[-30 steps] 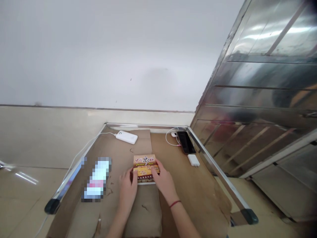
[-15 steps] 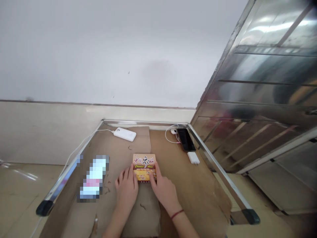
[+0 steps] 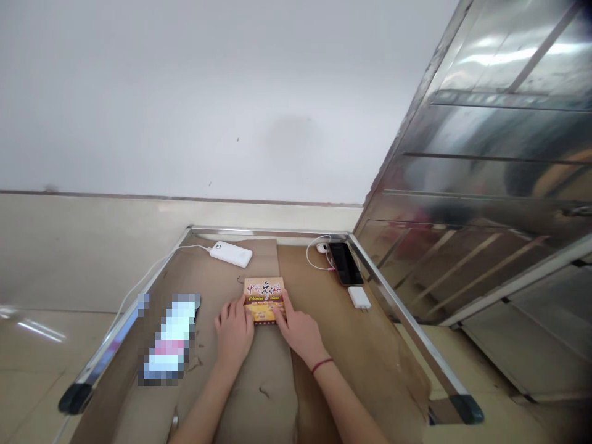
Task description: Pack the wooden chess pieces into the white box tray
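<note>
While fingers [image 3: 287, 304] clasp it, the box [image 3: 263, 298] lies between.

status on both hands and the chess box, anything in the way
Left hand and right hand holding chess box by its sides. Printed face up. Only the hands overlap it.

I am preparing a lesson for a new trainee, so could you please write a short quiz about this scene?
1. Which lies closer to the black phone: A) the white charger or B) the white power bank?
2. True or false: both hands touch the printed box.
3. Fill in: the red band is on the ____ wrist.

Key: 1. A. 2. True: left hand and right hand are on the printed box. 3. Right.
</note>
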Motion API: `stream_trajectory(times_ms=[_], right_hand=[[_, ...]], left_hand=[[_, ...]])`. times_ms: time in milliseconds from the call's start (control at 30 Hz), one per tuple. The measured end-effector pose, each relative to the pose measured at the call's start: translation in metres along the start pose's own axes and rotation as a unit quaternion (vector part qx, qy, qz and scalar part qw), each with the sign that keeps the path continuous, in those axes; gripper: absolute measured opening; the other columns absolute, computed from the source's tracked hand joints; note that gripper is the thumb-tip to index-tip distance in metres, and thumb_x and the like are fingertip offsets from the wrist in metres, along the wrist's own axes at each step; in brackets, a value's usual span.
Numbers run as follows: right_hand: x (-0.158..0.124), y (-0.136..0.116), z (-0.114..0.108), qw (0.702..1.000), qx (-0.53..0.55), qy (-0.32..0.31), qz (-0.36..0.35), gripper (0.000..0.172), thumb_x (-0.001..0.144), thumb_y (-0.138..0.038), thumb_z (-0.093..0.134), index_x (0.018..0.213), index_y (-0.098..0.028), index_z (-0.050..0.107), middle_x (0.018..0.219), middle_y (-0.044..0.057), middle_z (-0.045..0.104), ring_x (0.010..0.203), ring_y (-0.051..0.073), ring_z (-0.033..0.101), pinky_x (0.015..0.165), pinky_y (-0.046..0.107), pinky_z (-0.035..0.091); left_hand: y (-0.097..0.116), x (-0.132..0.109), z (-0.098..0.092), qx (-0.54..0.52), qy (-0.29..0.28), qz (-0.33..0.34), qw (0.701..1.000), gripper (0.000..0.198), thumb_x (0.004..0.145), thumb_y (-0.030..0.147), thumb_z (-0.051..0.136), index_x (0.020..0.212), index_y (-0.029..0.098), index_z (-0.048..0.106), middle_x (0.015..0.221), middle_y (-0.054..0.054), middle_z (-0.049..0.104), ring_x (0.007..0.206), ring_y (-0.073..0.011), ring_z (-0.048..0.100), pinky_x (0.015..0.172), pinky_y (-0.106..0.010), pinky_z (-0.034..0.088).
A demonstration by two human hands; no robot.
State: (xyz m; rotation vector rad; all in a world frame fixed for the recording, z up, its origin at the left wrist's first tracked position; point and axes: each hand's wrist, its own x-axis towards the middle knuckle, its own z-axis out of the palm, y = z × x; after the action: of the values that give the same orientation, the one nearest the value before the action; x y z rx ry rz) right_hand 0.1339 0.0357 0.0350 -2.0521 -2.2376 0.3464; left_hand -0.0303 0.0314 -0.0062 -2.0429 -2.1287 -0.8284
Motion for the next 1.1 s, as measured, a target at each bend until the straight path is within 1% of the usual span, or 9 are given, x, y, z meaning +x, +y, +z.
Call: stream_trajectory(times_ms=[100, 167, 267, 367, 433, 500, 600, 900, 1100], right_hand=[[-0.003, 0.003, 0.002, 1.000, 0.003, 0.005, -0.023, 0.060, 0.097, -0.048, 0.027, 0.148, -0.016, 0.026, 0.083, 0.013, 0.073, 0.076, 0.026, 0.069, 0.065, 0.030, 0.047], [-0.004, 0.006, 0.007, 0.999, 0.023, 0.018, -0.028, 0.060, 0.096, -0.050, 0.030, 0.146, -0.016, 0.033, 0.082, 0.012, 0.073, 0.074, 0.026, 0.069, 0.062, 0.028, 0.045], [0.001, 0.015, 0.017, 0.992, 0.101, 0.075, -0.020, 0.054, 0.096, -0.048, 0.032, 0.138, -0.017, 0.045, 0.081, 0.009, 0.072, 0.073, 0.022, 0.068, 0.059, 0.025, 0.043], [0.011, 0.028, 0.022, 0.977, 0.151, 0.149, 0.028, 0.041, 0.097, -0.038, 0.031, 0.118, -0.017, 0.059, 0.081, 0.007, 0.071, 0.074, 0.018, 0.067, 0.060, 0.023, 0.040], [0.021, 0.036, 0.022, 0.980, 0.104, 0.155, 0.064, 0.033, 0.096, -0.031, 0.035, 0.098, -0.017, 0.064, 0.081, 0.006, 0.069, 0.074, 0.016, 0.065, 0.059, 0.023, 0.037], [0.030, 0.039, 0.019, 0.987, 0.042, 0.132, 0.079, 0.027, 0.094, -0.028, 0.039, 0.086, -0.018, 0.063, 0.082, 0.006, 0.069, 0.071, 0.016, 0.064, 0.055, 0.023, 0.033], [0.040, 0.039, 0.017, 0.992, 0.007, 0.108, 0.072, 0.025, 0.092, -0.028, 0.043, 0.080, -0.019, 0.063, 0.079, 0.006, 0.069, 0.066, 0.016, 0.063, 0.052, 0.023, 0.028], [0.038, 0.044, 0.018, 0.990, 0.030, 0.120, 0.065, 0.030, 0.093, -0.031, 0.044, 0.071, -0.019, 0.060, 0.068, 0.002, 0.065, 0.060, 0.012, 0.058, 0.050, 0.025, 0.018], [0.040, 0.048, 0.021, 0.986, 0.060, 0.142, 0.060, 0.030, 0.092, -0.031, 0.045, 0.067, -0.019, 0.057, 0.063, 0.000, 0.060, 0.055, 0.010, 0.050, 0.050, 0.024, 0.017]], left_hand=[[0.000, -0.002, -0.003, -0.020, 0.000, -0.022, 1.000, 0.035, 0.088, 0.019, 0.037, 0.114, 0.016, 0.059, 0.112, -0.011, 0.067, 0.105, -0.0282, 0.056, 0.083, -0.042, 0.043], [0.000, -0.002, -0.004, -0.031, 0.004, -0.025, 0.999, 0.035, 0.087, 0.018, 0.037, 0.114, 0.016, 0.059, 0.112, -0.011, 0.067, 0.105, -0.0278, 0.055, 0.083, -0.042, 0.043], [-0.007, 0.005, -0.006, -0.044, 0.007, -0.040, 0.998, 0.033, 0.089, 0.022, 0.036, 0.111, 0.017, 0.061, 0.108, -0.011, 0.068, 0.100, -0.0271, 0.056, 0.081, -0.040, 0.042], [-0.018, 0.022, -0.008, -0.030, -0.010, -0.081, 0.996, 0.034, 0.092, 0.029, 0.035, 0.105, 0.015, 0.063, 0.101, -0.012, 0.069, 0.094, -0.0260, 0.059, 0.080, -0.038, 0.041], [-0.025, 0.034, -0.009, 0.013, -0.044, -0.087, 0.995, 0.036, 0.094, 0.030, 0.033, 0.101, 0.014, 0.065, 0.098, -0.013, 0.070, 0.091, -0.0250, 0.061, 0.077, -0.035, 0.039], [-0.029, 0.044, -0.008, 0.040, -0.081, -0.065, 0.994, 0.036, 0.093, 0.028, 0.034, 0.090, 0.015, 0.067, 0.089, -0.012, 0.070, 0.087, -0.0246, 0.062, 0.074, -0.034, 0.037], [-0.031, 0.049, -0.004, 0.038, -0.101, -0.034, 0.994, 0.031, 0.091, 0.027, 0.040, 0.081, 0.017, 0.067, 0.088, -0.010, 0.071, 0.087, -0.0234, 0.061, 0.072, -0.031, 0.035], [-0.038, 0.046, -0.003, 0.003, -0.105, -0.015, 0.994, 0.029, 0.091, 0.028, 0.042, 0.078, 0.019, 0.065, 0.086, -0.005, 0.071, 0.085, -0.0197, 0.059, 0.070, -0.029, 0.032], [-0.039, 0.046, -0.004, -0.017, -0.103, -0.008, 0.994, 0.030, 0.091, 0.029, 0.042, 0.075, 0.019, 0.065, 0.082, -0.004, 0.070, 0.081, -0.0194, 0.059, 0.068, -0.029, 0.032]])
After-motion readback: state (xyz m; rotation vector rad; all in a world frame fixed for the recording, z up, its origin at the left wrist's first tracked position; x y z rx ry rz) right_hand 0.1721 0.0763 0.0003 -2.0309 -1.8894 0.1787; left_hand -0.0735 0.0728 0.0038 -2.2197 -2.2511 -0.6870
